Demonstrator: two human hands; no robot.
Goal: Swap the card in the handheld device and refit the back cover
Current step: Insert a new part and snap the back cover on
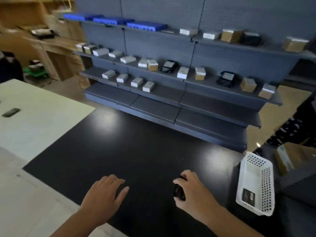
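My right hand point(191, 190) grips a small black handheld device point(178, 191) low over the black table point(136, 151), right of centre near the front edge. Only the device's left side with small keys shows; the rest is under my fingers. My left hand point(106, 194) lies flat on the table to the left, fingers spread, palm down, holding nothing. No loose card or back cover can be made out. A white perforated basket point(256, 168) stands at the right table edge with a dark flat packet point(248, 197) inside.
A white table point(34, 117) adjoins on the left, with a dark flat object point(11, 112) on it. Grey shelving point(171, 82) with small boxes and black pouches stands behind the table. A person in dark patterned clothing point(289, 129) is at the right edge, near a cardboard box point(290, 156).
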